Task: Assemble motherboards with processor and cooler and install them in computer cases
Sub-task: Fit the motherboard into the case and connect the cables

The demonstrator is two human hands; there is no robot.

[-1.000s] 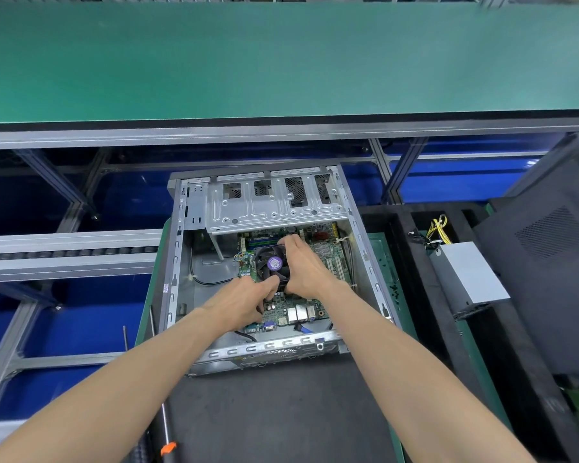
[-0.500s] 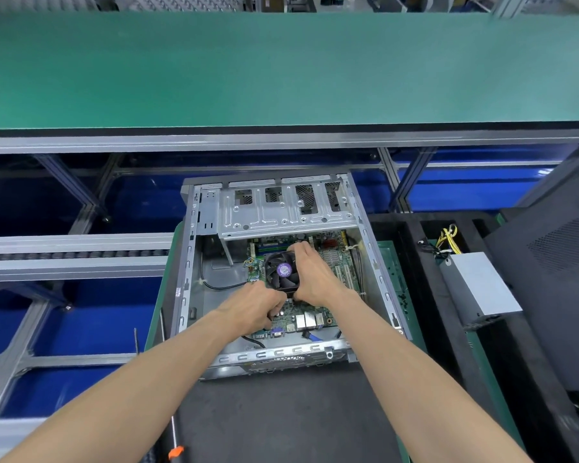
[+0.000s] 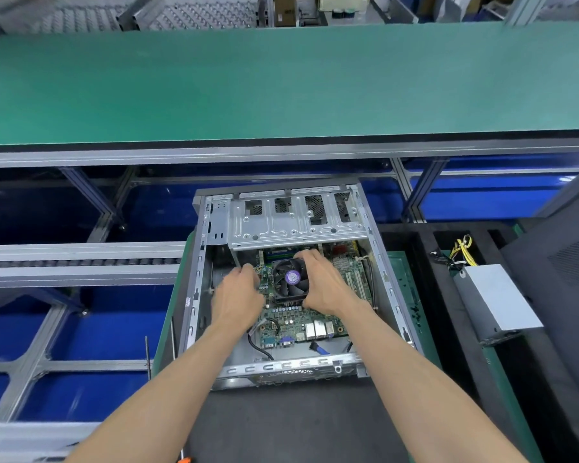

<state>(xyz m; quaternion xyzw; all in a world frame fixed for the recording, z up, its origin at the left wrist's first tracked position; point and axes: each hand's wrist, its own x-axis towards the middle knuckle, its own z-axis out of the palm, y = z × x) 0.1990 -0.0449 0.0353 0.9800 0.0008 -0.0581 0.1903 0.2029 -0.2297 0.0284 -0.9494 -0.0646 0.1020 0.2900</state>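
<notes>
The right hand (image 3: 325,284) curls over the far and right edges of the fan (image 3: 290,279), fingers bent round its frame. The left hand (image 3: 238,295) reaches along the board's left edge with its fingers bent downward at the board's rim; whether they pinch the board or only press on it cannot be told, since the fingertips are hidden. Under and between both hands lies the green circuit board (image 3: 301,319), flat on the floor of the open metal case (image 3: 391,295), its row of ports toward the wrists.

Holding by the fan and one edge likely gives a firm grip without touching the small parts, and lets the board be nudged so the ports meet the rear wall just below the wrists. Beyond the fingertips, a metal drive bracket (image 3: 295,222) overhangs the board's far end, which is probably why the hands come in low from the near side. Black and blue cables (image 3: 258,345) lie loose beside the left wrist. Well to the right of the right arm, a grey power supply (image 3: 495,299) with yellow wires rests outside the case.
</notes>
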